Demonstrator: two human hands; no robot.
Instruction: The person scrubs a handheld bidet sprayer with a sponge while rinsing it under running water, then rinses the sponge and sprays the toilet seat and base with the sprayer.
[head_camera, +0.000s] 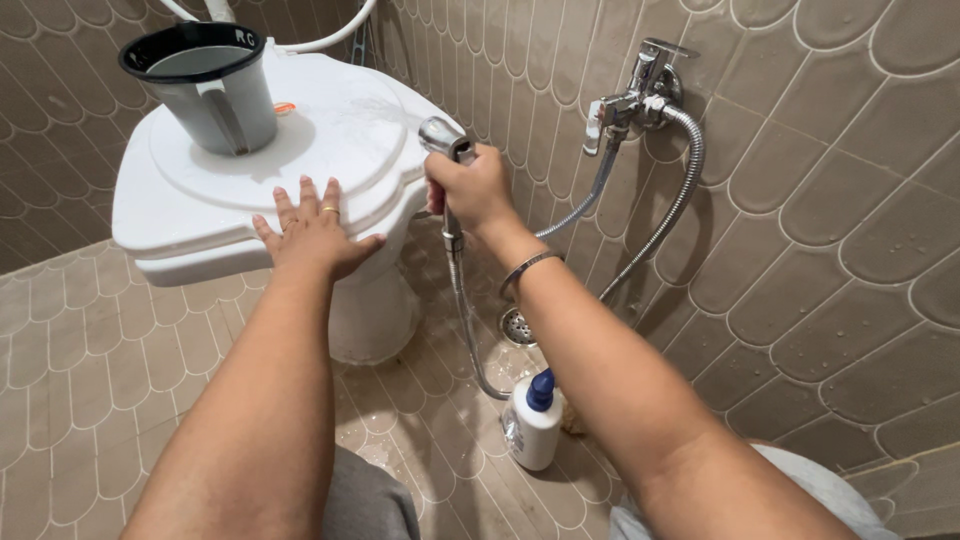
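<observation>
Gripping a chrome handheld sprayer upright in the closed right hand.
Left hand lies flat, fingers spread, on the closed white plastic toilet lid, just left of the sprayer.

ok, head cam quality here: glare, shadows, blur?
Head view: sharp overall, no motion blur on the left hand or right hand; soft glare on the toilet lid and chrome sprayer; mild shadow beside the bucket; wide-angle stretch at the edges.

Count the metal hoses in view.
2. One hose hangs from the sprayer in the right hand; another hose loops below the wall tap.
</observation>
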